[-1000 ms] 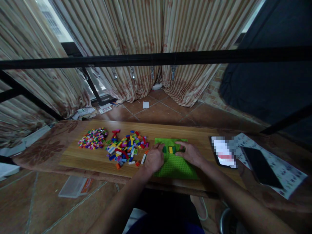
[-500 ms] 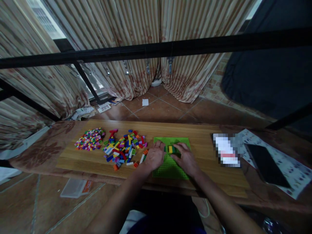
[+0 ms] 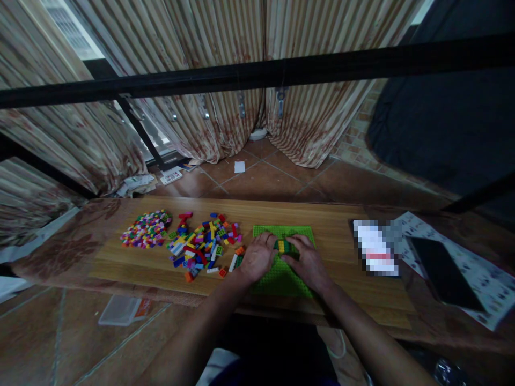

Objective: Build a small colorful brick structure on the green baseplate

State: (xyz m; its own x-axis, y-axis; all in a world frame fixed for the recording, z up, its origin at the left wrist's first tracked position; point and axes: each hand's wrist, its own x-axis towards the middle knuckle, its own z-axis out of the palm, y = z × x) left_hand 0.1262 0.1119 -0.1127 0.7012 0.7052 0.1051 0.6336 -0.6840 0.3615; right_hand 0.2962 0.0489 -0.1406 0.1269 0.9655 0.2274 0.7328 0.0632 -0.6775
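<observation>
A bright green studded baseplate lies on the wooden board, under both hands. Near its middle are small yellow bricks with dark green bricks beside them. From the left, my left hand closes its curled fingertips on a small dark green brick, right against the yellow ones. My right hand grips the yellow-and-green brick piece from the right, thumb at the near side and fingers at the far side. The fingers partly hide the bricks, so I cannot tell how they are joined.
Left of the baseplate spreads a pile of mixed toy bricks, with a heap of tiny colourful pieces beyond it. A blurred phone and a black tablet lie at the right. A black rail crosses in front.
My left hand has moved slightly right, bringing the dark green brick up against the yellow ones and closing the gap. My right hand stays nearly in place.
</observation>
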